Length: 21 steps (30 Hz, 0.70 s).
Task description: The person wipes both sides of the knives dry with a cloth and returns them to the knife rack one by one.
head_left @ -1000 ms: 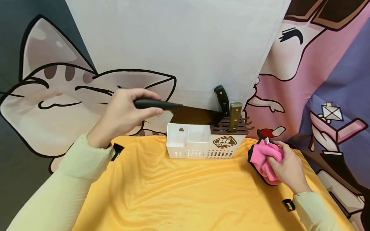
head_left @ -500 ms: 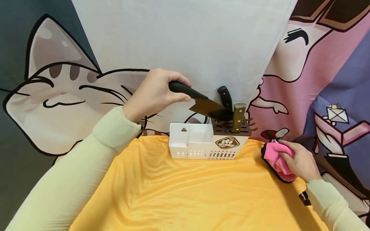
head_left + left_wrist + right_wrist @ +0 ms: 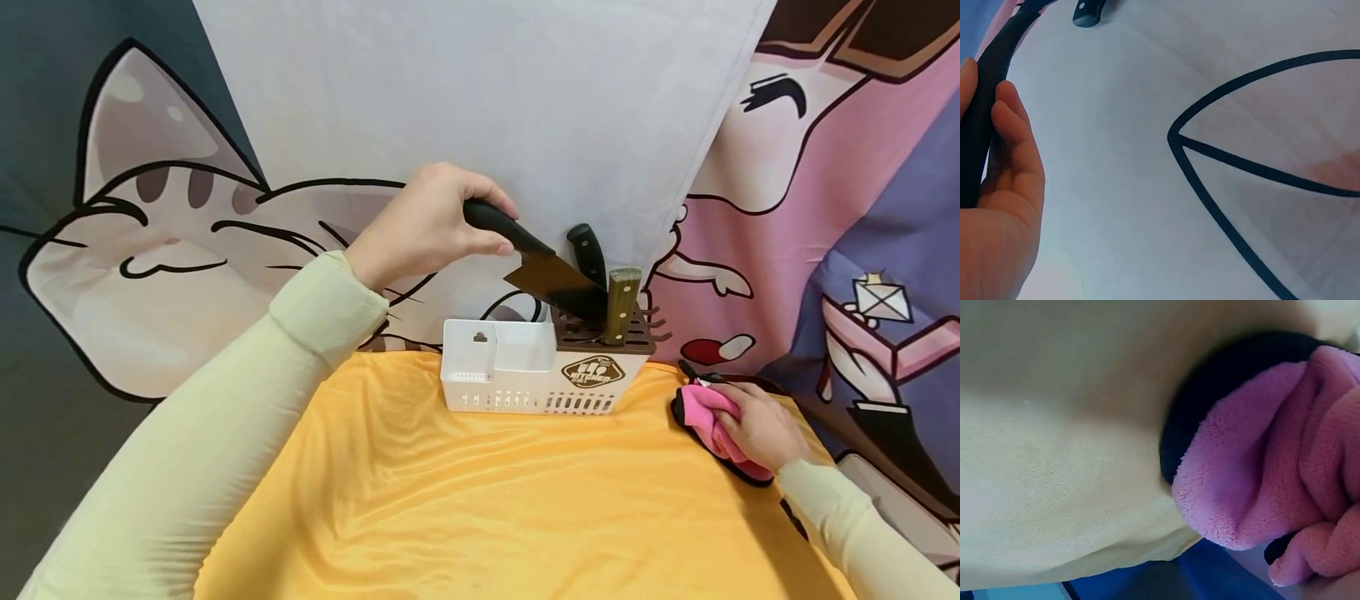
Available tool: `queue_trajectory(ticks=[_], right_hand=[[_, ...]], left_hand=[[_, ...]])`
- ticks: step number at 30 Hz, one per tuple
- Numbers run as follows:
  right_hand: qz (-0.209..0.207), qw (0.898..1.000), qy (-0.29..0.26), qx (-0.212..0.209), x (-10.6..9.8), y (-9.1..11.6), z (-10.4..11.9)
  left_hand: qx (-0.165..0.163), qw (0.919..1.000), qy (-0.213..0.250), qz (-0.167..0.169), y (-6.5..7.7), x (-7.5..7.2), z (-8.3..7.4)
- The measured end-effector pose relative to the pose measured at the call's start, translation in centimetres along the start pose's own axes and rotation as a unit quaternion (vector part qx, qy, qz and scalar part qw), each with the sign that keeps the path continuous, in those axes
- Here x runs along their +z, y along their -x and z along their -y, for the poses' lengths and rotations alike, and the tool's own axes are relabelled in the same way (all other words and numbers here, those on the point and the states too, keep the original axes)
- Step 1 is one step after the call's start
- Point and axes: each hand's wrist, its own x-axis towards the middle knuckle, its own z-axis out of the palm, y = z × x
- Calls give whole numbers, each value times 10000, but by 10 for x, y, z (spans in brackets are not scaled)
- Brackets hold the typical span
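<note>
Two grips: each hand holds one thing — a cleaver on the left, a cloth on the right.
Left grip: left hand (image 3: 427,225) curls its fingers (image 3: 1013,134) round the black handle of the cleaver (image 3: 551,283), thumb on the near side.
Cleaver: blade slopes down to the right, its lower corner at the slotted top of the knife block (image 3: 603,333); whether it sits in a slot cannot be told.
Right grip: right hand (image 3: 757,425) closes over a bunched pink cloth (image 3: 708,417) — the cloth presses on a black pad (image 3: 1222,381) lying on the surface.
Knife block: brown top on a white slotted rack (image 3: 525,375), standing at the back of the surface.
Other knives: a black-handled knife (image 3: 588,254) and a wooden-handled knife (image 3: 621,304) stand in the block, just beside the cleaver's blade.
Surface: covered by a yellow cloth (image 3: 480,500).
Backdrop: a cartoon cat drawing (image 3: 150,242) behind the left arm.
</note>
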Motion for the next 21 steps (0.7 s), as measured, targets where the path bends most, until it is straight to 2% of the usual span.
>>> queue_trajectory(ticks=[5, 8, 13, 17, 21], right_hand=[[688, 9973, 176, 204, 6, -7, 1], [886, 9956, 235, 172, 10, -10, 2], [956, 9947, 333, 153, 14, -12, 2], [862, 9956, 357, 60, 18, -12, 1], [789, 9960, 404, -42, 22, -11, -1]], left_hand=[[44, 9994, 13, -343, -11, 10, -2], [65, 9990, -17, -435, -20, 19, -5], [210, 9982, 190, -534, -34, 34, -12], [149, 9981, 260, -544, -43, 45, -18], [149, 9965, 370, -740, -50, 55, -22]])
